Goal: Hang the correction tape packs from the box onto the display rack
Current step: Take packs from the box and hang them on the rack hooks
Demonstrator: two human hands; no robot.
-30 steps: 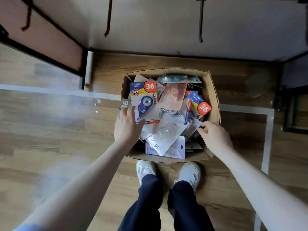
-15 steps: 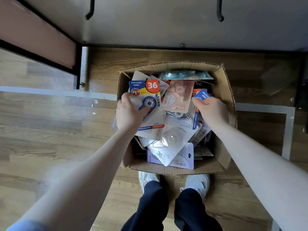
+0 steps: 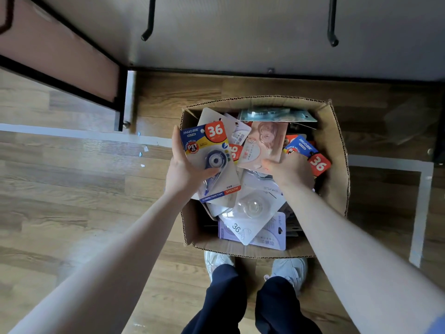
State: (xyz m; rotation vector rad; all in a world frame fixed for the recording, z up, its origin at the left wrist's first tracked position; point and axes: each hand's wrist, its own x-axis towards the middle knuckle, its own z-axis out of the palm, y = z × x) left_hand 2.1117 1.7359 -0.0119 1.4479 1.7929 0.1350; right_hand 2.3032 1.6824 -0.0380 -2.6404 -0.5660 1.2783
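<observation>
An open cardboard box [image 3: 336, 165] on the wood floor holds several correction tape packs. My left hand [image 3: 184, 169] grips a blue-and-yellow pack marked 36 [image 3: 212, 160] by its left edge, thumb across the blister, above the box's left side. My right hand [image 3: 289, 172] is inside the box and pinches the lower edge of a pink pack [image 3: 263, 145]. Another blue pack with a red 36 tag [image 3: 317, 163] lies just right of that hand. White and lilac packs [image 3: 255, 222] lie at the near end. Two black rack hooks [image 3: 147, 34] [image 3: 333, 41] jut out above.
The rack's grey back panel [image 3: 240, 32] fills the top, with a black-framed brown side panel [image 3: 60, 51] at the left. My feet in white shoes [image 3: 289, 271] stand against the box's near wall. Pale tape lines [image 3: 421, 213] mark the floor.
My left hand has lifted the blue-and-yellow pack a little. My right hand moved left from the blue pack to the pink pack. The camera has tilted, so the box sits lower.
</observation>
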